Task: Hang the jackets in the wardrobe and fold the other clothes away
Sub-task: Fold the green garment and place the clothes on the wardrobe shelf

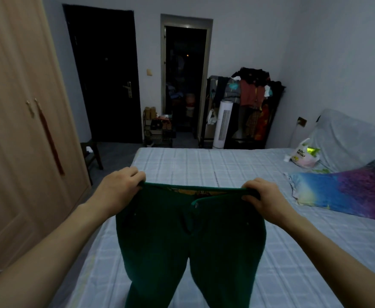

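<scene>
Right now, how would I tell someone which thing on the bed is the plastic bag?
Start at the bed with its pale checked sheet and look to its far right corner. There, beyond the rainbow-coloured pillow, lies the white plastic bag, the only thing bearing a yellow smiley face.

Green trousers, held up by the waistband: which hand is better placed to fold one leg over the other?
Probably neither: left hand and right hand grip opposite ends of the green trousers' waistband alike.

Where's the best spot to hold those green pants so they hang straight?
At the waistband's two ends, as now: the left hand and right hand pinch the green pants from above, one per side, so both legs hang evenly.
</scene>
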Motion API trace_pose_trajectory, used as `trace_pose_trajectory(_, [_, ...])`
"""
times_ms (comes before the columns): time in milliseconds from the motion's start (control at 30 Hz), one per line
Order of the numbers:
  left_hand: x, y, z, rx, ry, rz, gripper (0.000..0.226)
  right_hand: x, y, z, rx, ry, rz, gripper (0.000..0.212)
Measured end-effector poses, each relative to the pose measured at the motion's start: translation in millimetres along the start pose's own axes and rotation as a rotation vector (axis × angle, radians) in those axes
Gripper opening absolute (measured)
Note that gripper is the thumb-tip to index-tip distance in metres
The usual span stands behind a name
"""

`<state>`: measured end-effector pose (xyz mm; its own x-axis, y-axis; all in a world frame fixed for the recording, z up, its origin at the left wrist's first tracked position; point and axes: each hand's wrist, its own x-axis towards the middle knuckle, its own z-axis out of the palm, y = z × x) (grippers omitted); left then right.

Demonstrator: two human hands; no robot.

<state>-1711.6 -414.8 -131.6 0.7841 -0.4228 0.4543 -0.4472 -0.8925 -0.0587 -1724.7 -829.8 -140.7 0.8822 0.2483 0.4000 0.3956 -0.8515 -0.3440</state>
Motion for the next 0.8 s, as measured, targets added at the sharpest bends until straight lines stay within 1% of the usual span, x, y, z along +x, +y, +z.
trace_pose_trajectory(100, [-1.6,-6.5,-0.4,-0.066,-0.032,0.01,0.027,5.4,-8.7,-11.1,-0.016,0.112,-0.002,0.015])
trace_pose_trajectory(167, [-3.9,-9.6,1.5,-0.108,-0.039,-0.024,0.031,5.5,-13.5,-13.4,-0.027,0.209,-0.019,0.014])
trace_pose_trajectory(233, [-6.8,-12.3,4.2,-0.161,-0.006,-0.078,0.029,2.3,-18.1,-12.6,-0.03,0.284,-0.039,0.014])
trace_pose_trajectory(333, [-12.3,-14.4,5.8,-0.252,0.077,-0.121,0.021,-5.9,-18.7,-9.4,-0.012,0.336,-0.022,0.016])
trace_pose_trajectory(433, [-17.9,-14.0,7.1,-0.352,0.148,-0.138,0.02,-16.7,-14.5,-4.0,0.023,0.336,0.001,0.019])
trace_pose_trajectory(567, [-22.6,-7.9,15.0,-0.461,0.208,-0.143,0.022,-34.6,-13.5,2.1,0.131,0.343,0.091,0.023])
trace_pose_trajectory(700, [-27.1,-0.2,20.2,-0.525,0.15,-0.127,0.024,-46.6,-8.7,0.6,0.27,0.296,0.189,0.026])
trace_pose_trajectory(800, [-34.3,0.7,21.5,-0.589,0.027,-0.067,0.025,-58.1,0.8,-3.3,0.313,0.24,0.18,0.028])
